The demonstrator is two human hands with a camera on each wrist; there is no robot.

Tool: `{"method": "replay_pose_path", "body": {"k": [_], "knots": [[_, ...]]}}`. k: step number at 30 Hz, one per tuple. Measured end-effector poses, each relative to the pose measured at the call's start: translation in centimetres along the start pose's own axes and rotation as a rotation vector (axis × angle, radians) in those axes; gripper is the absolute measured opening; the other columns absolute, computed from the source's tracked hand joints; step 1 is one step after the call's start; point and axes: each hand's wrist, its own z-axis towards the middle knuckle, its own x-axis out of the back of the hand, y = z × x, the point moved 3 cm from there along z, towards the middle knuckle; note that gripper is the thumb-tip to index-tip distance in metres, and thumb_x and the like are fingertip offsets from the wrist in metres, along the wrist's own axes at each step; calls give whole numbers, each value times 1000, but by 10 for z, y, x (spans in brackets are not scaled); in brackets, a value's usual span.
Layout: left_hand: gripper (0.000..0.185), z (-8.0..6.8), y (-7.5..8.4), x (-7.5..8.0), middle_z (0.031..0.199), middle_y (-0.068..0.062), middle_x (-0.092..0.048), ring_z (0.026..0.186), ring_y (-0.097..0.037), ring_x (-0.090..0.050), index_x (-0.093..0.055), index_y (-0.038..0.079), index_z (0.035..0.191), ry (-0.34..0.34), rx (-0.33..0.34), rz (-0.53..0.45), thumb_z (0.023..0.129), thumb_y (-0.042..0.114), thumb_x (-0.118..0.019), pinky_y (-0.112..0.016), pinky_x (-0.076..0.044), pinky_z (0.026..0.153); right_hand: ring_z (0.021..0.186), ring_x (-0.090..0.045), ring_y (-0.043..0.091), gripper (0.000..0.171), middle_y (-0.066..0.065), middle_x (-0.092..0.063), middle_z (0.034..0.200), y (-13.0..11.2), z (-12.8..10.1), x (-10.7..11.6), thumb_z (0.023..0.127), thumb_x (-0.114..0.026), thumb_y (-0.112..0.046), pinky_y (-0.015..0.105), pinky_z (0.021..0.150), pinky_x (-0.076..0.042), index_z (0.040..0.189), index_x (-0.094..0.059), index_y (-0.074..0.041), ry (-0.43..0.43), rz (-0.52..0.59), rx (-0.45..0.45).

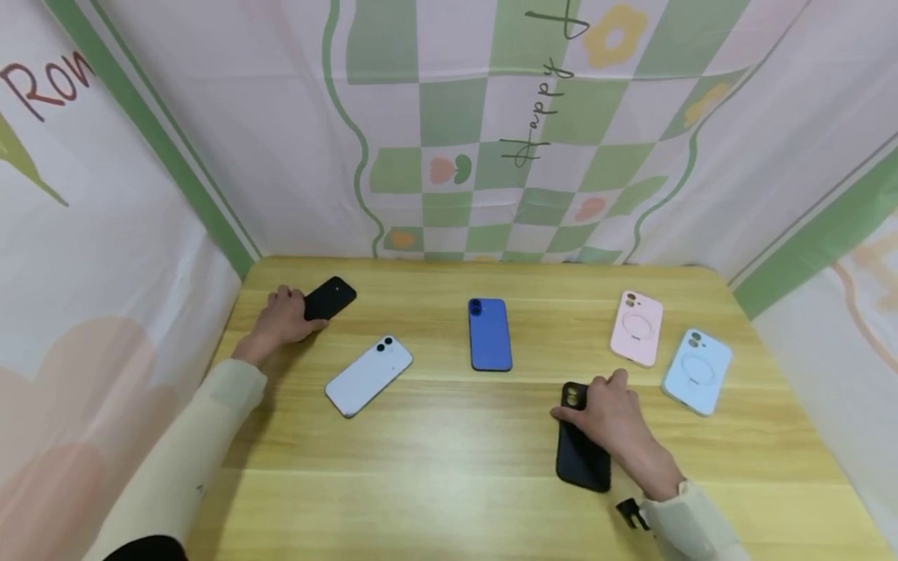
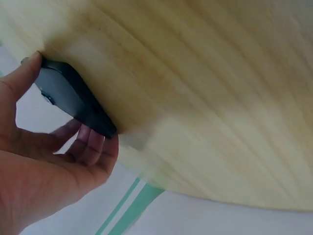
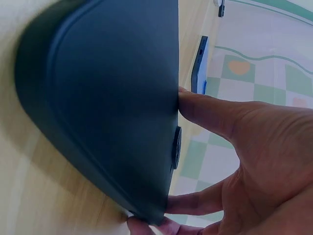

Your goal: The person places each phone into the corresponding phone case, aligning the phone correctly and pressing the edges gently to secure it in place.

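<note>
At the table's far left, my left hand (image 1: 282, 318) grips a black phone (image 1: 333, 298) across its near end. The left wrist view has the thumb at one edge of this phone (image 2: 68, 93) and curled fingers at the other, with the phone tilted against the wood. On the right, my right hand (image 1: 616, 413) holds a black phone case (image 1: 584, 456) by its sides near the camera cutout. Seen from the right wrist, thumb and fingers pinch opposite edges of the case (image 3: 112, 98), which looms large close to the camera.
A white phone (image 1: 368, 376) lies slanted at the left, and a blue phone (image 1: 490, 335) lies mid-table. Beyond my right hand are a pink case (image 1: 637, 329) and a light blue case (image 1: 698, 371), each with a ring. Patterned cloth (image 1: 491, 171) hangs along the table's back edge.
</note>
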Motion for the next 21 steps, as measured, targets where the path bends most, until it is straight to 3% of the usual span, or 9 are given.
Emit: {"method": "replay_pose_path", "body": {"k": [7,10,16,21], "knots": [[92,1,-3,1,134,-44,-50,123,-57,-51,-34,-23,143,48,116,-97,93,40,-79,-69,-46,104,76,-53,35,87,33,-48,102,4,5,0,83,-88,-54,41,60,-50,114,-52,18,-28,60,-9],[97,0,-4,1,132,-44,-53,120,-55,-56,-28,-22,146,53,133,-176,91,36,-83,-66,-47,104,76,-54,34,91,33,-49,103,6,7,-1,82,-88,-55,39,59,-50,119,-51,19,-53,80,-13],[80,1,-4,1,121,-38,-61,105,-46,-62,-47,-20,133,34,105,-217,88,33,-87,-55,-55,90,75,-56,30,79,29,-57,103,9,12,3,81,-91,-49,39,61,-50,115,-60,15,-50,105,48],[71,1,-3,2,130,-40,-58,115,-49,-61,-45,-19,139,31,124,-271,96,26,-79,-57,-54,99,83,-63,29,67,25,-68,102,11,17,9,84,-91,-34,43,70,-56,121,-61,13,-80,139,106]]}}
